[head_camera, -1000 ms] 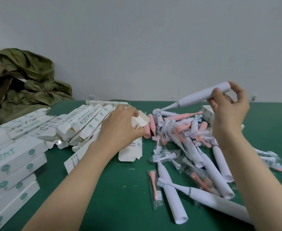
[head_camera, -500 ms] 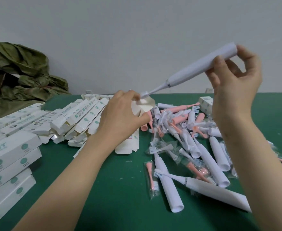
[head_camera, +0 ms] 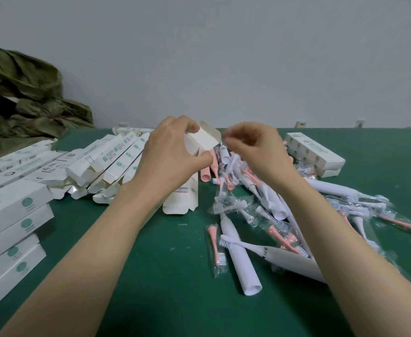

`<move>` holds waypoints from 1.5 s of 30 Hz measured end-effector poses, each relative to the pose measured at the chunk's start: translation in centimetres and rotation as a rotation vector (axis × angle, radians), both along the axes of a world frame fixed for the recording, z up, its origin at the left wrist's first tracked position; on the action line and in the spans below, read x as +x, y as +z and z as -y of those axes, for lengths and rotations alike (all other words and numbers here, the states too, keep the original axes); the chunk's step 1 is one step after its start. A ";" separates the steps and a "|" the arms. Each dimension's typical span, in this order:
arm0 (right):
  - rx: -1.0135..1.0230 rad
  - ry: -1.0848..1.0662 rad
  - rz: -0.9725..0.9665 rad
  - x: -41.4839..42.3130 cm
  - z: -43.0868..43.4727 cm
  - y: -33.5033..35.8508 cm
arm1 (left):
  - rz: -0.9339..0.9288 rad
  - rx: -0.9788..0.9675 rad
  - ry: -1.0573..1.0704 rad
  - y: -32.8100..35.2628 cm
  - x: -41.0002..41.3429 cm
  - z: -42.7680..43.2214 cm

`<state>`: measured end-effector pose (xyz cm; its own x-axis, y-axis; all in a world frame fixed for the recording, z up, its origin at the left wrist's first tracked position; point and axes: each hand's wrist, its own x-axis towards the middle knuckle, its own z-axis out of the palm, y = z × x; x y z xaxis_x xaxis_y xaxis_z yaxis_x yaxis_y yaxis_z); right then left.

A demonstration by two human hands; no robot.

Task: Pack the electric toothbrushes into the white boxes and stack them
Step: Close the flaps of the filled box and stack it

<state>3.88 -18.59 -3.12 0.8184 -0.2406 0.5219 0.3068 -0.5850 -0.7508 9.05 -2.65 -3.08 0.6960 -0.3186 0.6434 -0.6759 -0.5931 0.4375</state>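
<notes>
the left hand has its fingers and thumb curled tight round a white box, holding it up on end with the top flap open. the right hand is right beside that flap, fingers bent in close. the tips are blurry, so i cannot tell if they pinch anything. loose toothbrushes lie in a heap on the green table under the right arm. closed boxes are stacked at the far left.
</notes>
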 end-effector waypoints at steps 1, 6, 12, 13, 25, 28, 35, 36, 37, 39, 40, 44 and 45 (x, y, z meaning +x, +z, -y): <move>-0.173 -0.016 -0.101 0.2 0.2 -0.5 | 0.005 -0.010 0.004 0.1 0.0 -0.1; -0.741 0.172 -0.657 1.0 -1.5 -4.5 | 0.003 -0.055 -0.021 0.3 -0.4 0.0; -0.359 -0.121 -0.111 0.4 0.7 -0.4 | 0.034 -0.081 -0.078 0.7 -1.1 0.3; -0.148 -0.145 0.048 -0.2 1.0 0.6 | 0.026 -0.069 -0.080 0.7 -1.1 0.4; 0.895 0.158 0.392 -2.7 -2.2 3.8 | -0.106 -0.244 -0.100 2.0 0.7 -2.7; 0.893 0.179 0.379 -2.6 -2.4 3.7 | -0.117 -0.258 -0.112 2.0 1.1 -3.1; 0.437 -0.213 0.045 -1.4 -0.1 2.0 | -0.174 -0.145 -0.159 0.0 0.4 -0.8; 0.225 -0.303 -0.055 -0.9 0.7 1.3 | -0.148 -0.081 -0.179 -0.8 0.0 0.0; 0.042 -0.354 -0.170 -0.6 1.6 0.6 | -0.124 0.002 -0.209 -1.8 -0.5 1.0; -0.132 -0.318 -0.430 0.0 3.1 -0.6 | -0.082 0.206 -0.256 -3.9 -1.5 3.1; -0.188 -0.274 -0.533 0.2 3.5 -1.1 | -0.043 0.304 -0.261 -4.9 -2.0 4.0; -0.399 -0.136 -0.539 0.8 3.3 -2.2 | 0.132 0.465 -0.263 -7.2 -2.8 5.2; -0.421 -0.051 -0.535 0.6 3.0 -2.2 | 0.152 0.459 -0.271 -7.3 -2.8 5.1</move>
